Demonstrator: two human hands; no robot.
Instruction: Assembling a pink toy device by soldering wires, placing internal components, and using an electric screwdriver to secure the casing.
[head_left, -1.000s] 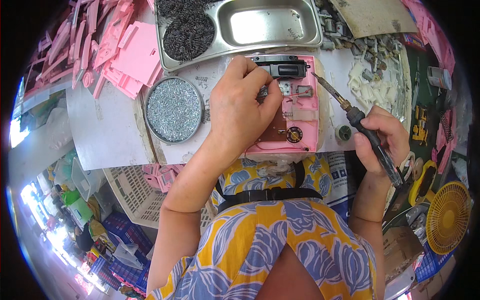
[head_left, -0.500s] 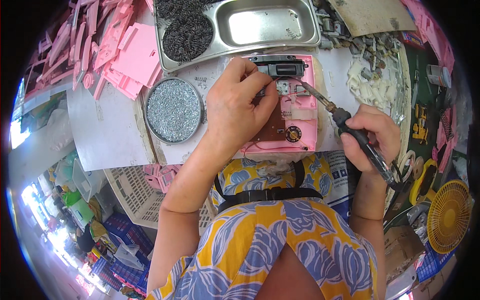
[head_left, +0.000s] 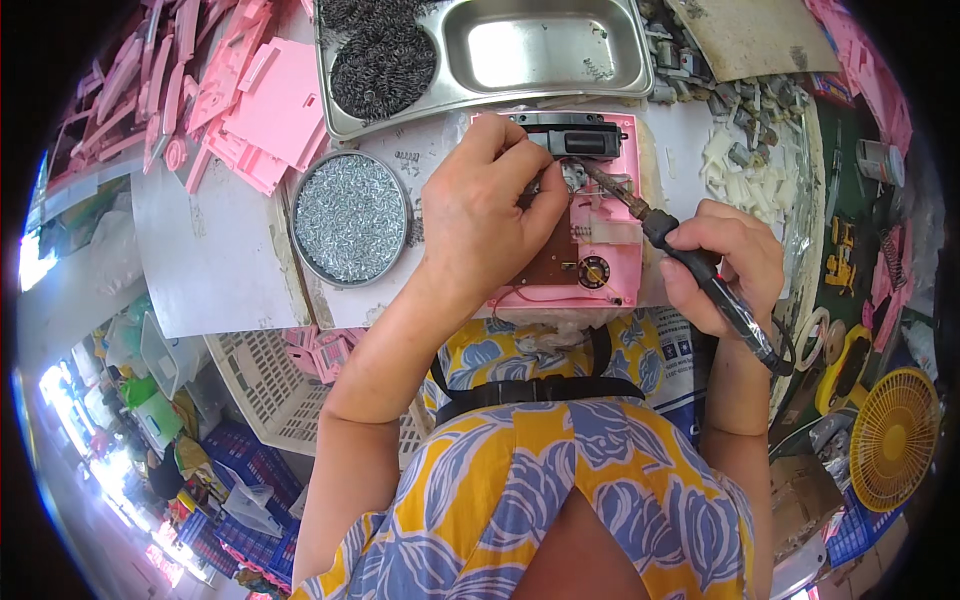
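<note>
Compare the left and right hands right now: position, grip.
Position: the left hand reaches over the pink casing; the right hand is to the casing's right.
Grip: the left hand has its fingers bent and bunched, anything pinched unclear; the right hand grips a soldering iron by its dark handle.
Shared: both are bare.

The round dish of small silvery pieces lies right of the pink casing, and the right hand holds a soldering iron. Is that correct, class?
Wrong side: the head view shows the round dish left of the pink casing; the right hand does hold a soldering iron.
</note>
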